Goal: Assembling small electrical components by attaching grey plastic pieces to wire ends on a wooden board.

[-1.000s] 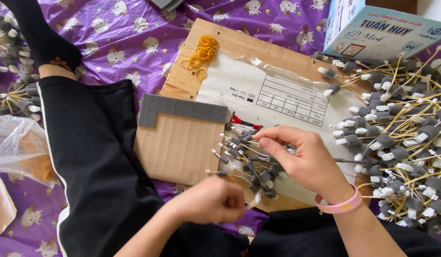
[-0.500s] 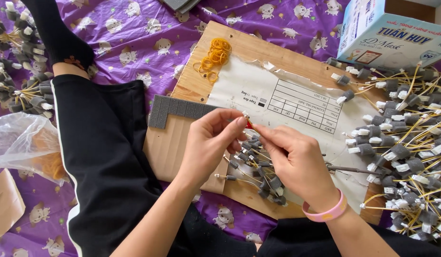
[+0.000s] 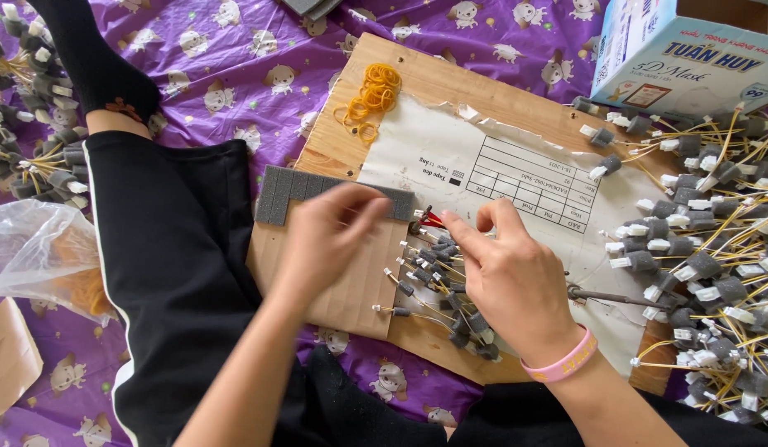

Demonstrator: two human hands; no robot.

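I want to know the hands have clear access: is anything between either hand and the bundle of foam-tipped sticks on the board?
Nothing visible. The right hand rests on the bundle of foam-tipped sticks; the left hand hovers beside it over the corrugated card.

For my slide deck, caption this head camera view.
Two bare hands, left hand and right hand, gather a bundle of grey foam-tipped thin sticks over a brown cardboard sheet.

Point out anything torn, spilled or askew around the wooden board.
The white paper sheet stuck on the brown wooden board is torn ragged along its top edge. Yellow rubber bands lie in a loose heap at its corner, and grey-tipped sticks sprawl unsorted at the right.
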